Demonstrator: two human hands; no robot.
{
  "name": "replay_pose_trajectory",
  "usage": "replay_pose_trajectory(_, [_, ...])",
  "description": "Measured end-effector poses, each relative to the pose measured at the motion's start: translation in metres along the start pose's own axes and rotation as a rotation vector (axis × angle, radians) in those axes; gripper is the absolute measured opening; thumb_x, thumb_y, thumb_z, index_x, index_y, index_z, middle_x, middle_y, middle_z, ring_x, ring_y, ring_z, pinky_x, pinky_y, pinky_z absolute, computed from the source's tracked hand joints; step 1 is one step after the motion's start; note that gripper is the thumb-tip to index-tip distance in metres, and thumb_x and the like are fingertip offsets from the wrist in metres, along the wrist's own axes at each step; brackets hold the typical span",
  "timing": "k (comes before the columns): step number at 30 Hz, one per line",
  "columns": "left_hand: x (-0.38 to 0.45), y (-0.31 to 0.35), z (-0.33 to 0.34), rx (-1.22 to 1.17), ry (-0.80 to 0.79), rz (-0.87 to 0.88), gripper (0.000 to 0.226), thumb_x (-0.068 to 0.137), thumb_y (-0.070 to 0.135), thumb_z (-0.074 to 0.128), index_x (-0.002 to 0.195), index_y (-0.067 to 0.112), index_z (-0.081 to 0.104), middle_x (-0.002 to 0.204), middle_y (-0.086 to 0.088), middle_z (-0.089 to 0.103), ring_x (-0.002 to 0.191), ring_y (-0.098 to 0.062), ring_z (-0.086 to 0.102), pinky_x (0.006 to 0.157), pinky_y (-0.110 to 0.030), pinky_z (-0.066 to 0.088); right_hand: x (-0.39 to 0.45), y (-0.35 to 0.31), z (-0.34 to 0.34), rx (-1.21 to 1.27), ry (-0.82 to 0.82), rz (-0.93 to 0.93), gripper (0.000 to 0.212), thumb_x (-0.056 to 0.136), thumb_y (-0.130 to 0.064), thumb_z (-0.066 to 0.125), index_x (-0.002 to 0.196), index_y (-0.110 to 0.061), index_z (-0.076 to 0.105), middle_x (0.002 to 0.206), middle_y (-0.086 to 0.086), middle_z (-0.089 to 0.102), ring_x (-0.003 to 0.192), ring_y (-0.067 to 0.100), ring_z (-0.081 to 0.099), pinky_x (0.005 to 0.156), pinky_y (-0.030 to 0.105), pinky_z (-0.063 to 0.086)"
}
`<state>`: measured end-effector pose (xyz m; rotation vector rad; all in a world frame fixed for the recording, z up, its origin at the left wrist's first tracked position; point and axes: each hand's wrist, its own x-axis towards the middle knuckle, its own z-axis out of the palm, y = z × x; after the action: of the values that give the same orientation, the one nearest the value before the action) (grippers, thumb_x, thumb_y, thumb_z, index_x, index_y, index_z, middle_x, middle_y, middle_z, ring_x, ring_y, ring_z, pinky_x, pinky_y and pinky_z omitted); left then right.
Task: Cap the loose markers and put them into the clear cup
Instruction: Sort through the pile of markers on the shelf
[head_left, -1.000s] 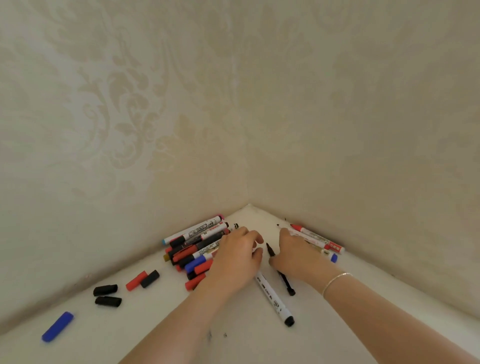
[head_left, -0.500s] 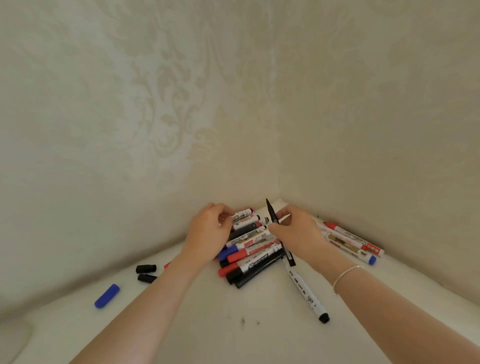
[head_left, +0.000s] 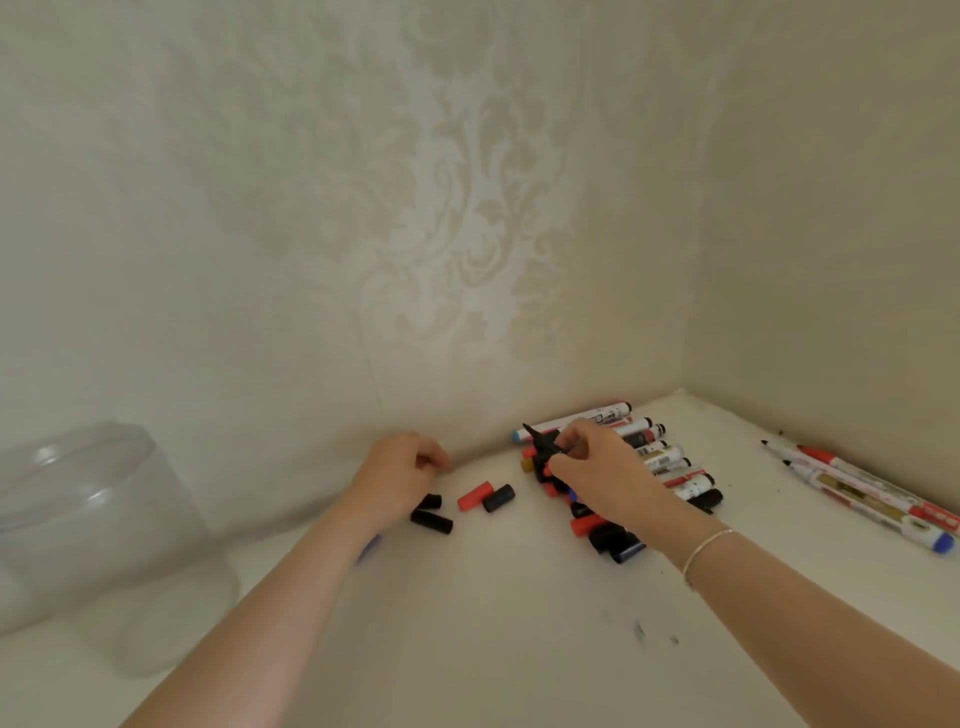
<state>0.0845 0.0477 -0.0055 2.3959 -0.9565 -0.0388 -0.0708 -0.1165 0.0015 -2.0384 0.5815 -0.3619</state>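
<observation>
markers (head_left: 655, 457) crowd corner, cup (head_left: 78, 525) far left

I see both bare forearms reaching forward and inward from the bottom edge. My left hand (head_left: 400, 475) hovers knuckles up with its fingers curled under, and I cannot tell whether it holds anything. My right hand (head_left: 597, 473) has fingers pinched round a black marker (head_left: 543, 446).

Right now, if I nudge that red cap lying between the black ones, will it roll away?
Probably: the red cap is a short cylinder lying on its side on the smooth white surface. It looks light and stiff. The black cap beside it may stop it.
</observation>
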Motion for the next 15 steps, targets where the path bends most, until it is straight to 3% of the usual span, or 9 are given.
replay_pose_trajectory(2, [-0.004, -0.007, -0.011, 0.105, -0.109, 0.038, 0.037, 0.082, -0.006, 0.048, 0.076, 0.02, 0.074, 0.085, 0.005, 0.06, 0.084, -0.012, 0.056, 0.069, -0.012, 0.041, 0.005, -0.002, 0.008, -0.012, -0.005, 0.004, 0.001, 0.09, -0.017, 0.055, 0.091, -0.016, 0.055, 0.073, 0.003, 0.06, 0.058, 0.012, 0.049, 0.05, 0.02, 0.039])
replay_pose_trajectory(5, [-0.009, -0.013, -0.021, 0.227, -0.243, 0.068, 0.031, 0.081, 0.001, 0.051, 0.078, 0.024, 0.072, 0.082, 0.013, 0.051, 0.082, -0.009, 0.054, 0.072, -0.016, 0.044, 0.011, -0.005, 0.02, -0.046, -0.038, 0.003, 0.005, 0.09, -0.016, 0.054, 0.093, -0.017, 0.059, 0.07, 0.0, 0.061, 0.051, 0.008, 0.047, 0.046, 0.019, 0.037])
replay_pose_trajectory(10, [-0.014, -0.024, -0.017, 0.336, -0.275, 0.122, 0.021, 0.079, 0.023, 0.067, 0.099, 0.029, 0.071, 0.092, 0.011, 0.051, 0.091, -0.011, 0.056, 0.077, -0.025, 0.047, 0.015, -0.01, 0.034, -0.052, -0.086, -0.043, 0.009, 0.091, -0.018, 0.056, 0.097, -0.016, 0.062, 0.071, 0.002, 0.066, 0.035, -0.004, 0.044, 0.045, 0.016, 0.034])
replay_pose_trajectory(15, [-0.02, -0.028, -0.009, 0.209, -0.227, 0.157, 0.015, 0.08, 0.033, 0.071, 0.091, 0.023, 0.068, 0.094, 0.009, 0.058, 0.088, -0.009, 0.058, 0.078, -0.025, 0.048, 0.014, -0.011, 0.037, -0.069, -0.088, -0.09, 0.008, 0.091, -0.027, 0.058, 0.093, -0.024, 0.065, 0.068, 0.004, 0.067, 0.045, 0.003, 0.045, 0.049, 0.02, 0.039])
